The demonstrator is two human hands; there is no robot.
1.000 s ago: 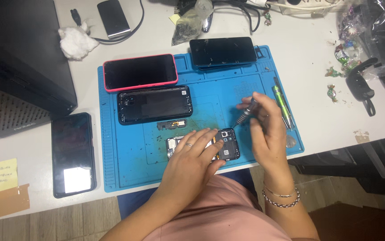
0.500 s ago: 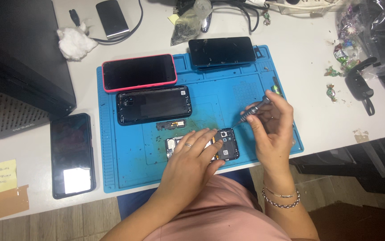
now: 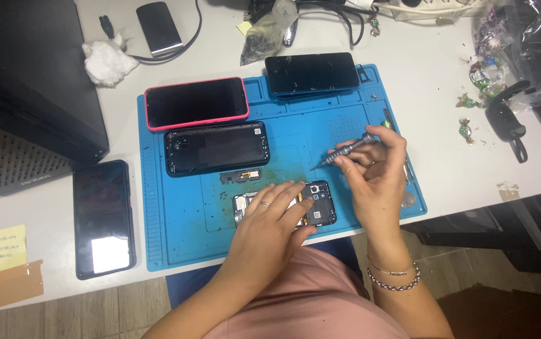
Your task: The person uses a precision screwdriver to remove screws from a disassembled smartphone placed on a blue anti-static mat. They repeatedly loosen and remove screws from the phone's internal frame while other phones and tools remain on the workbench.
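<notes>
White surface [image 3: 446, 81] under me, with a blue mat [image 3: 176, 238] spread over it. My left hand [image 3: 270, 226] lies flat on the opened phone [image 3: 317, 210] at the mat's near edge, pinning it rather than gripping. My right hand [image 3: 374, 179] is clenched around a small screwdriver [image 3: 346, 149], its tip lifted off the phone and pointing left. I judge this a pause between screws; seating the tip needs a steady, careful aim.
</notes>
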